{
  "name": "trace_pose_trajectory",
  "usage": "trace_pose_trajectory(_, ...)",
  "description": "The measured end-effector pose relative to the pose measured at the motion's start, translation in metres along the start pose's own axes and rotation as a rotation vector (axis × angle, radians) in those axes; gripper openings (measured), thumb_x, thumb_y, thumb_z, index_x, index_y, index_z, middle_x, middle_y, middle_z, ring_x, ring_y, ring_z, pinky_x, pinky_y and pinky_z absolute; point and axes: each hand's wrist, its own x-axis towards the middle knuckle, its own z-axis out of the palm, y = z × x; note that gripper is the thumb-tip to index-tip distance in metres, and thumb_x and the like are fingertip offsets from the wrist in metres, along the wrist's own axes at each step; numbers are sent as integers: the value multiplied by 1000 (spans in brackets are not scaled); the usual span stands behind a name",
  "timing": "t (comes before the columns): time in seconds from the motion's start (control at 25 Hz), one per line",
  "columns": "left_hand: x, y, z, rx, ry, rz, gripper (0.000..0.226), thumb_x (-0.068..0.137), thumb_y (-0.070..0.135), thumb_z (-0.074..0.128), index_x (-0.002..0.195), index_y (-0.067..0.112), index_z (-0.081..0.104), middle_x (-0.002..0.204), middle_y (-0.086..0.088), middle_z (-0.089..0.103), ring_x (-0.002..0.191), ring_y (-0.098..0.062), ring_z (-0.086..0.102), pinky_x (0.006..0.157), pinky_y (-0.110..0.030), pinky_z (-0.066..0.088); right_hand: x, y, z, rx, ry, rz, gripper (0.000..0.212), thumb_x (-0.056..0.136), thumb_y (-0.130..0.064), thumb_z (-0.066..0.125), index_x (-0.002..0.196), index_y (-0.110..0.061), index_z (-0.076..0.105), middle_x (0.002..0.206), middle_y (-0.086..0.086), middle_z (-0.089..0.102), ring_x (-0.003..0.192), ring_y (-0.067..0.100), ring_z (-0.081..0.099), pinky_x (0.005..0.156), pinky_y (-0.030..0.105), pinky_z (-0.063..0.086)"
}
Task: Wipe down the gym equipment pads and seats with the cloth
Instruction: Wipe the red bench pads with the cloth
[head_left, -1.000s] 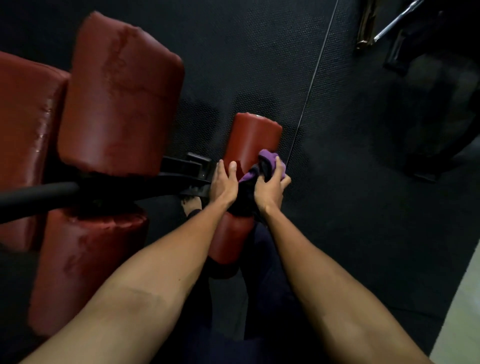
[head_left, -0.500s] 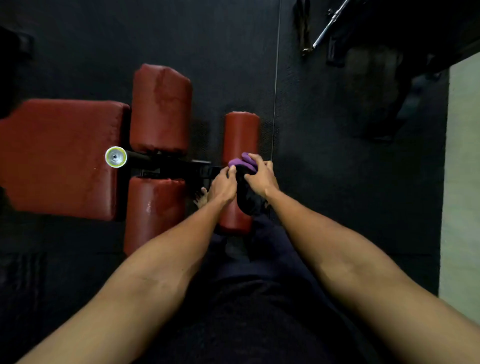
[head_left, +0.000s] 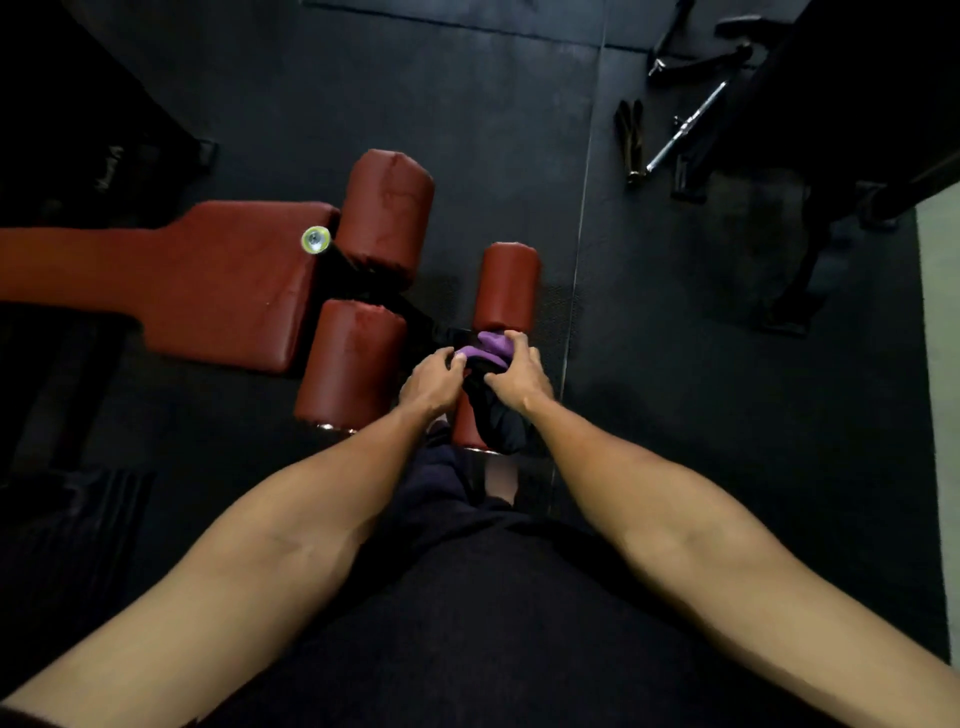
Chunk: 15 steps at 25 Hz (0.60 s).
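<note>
Both gripping purple-and-black cloth (head_left: 491, 347): left hand (head_left: 434, 382), right hand (head_left: 517, 378). Cloth bunched mid-length on small red vinyl roller pad (head_left: 506, 283). Two bigger red rollers (head_left: 387, 213) streaked, probably wiped; flat red seat pad (head_left: 223, 280) unclear. Roughly midway, I'd judge.

Bare forearms (head_left: 291, 525), black top (head_left: 493, 623), dark purplish trouser leg (head_left: 441, 470)

A single wide-angle head camera is aimed steeply down at the floor mat (head_left: 519, 130) from well above. The red bench (head_left: 223, 291) is framed at ten o'clock, the barbell (head_left: 685, 127) at one o'clock.
</note>
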Motion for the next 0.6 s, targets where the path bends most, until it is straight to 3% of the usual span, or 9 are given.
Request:
trace_pose_trajectory(0.28,-72,-69,-46,-41,169,34,46,103,38,44,142,15,53,146,-8,53,135,-24,48,110,-32,36,-57,-21,47,-1,-53,-122,75,86,-33,73,149,-41,32,140,11,36,124,38,54,105,40,43)
trace_pose_trajectory(0.6,-71,-130,-101,-125,261,3,42,102,37,46,137,18,58,141,-11,57,129,-28,53,105,-33,40,-79,-61,90,56,-41,-216,73,88,-29,72,147,-34,30,139,12,45,125,36,53,103,38,42)
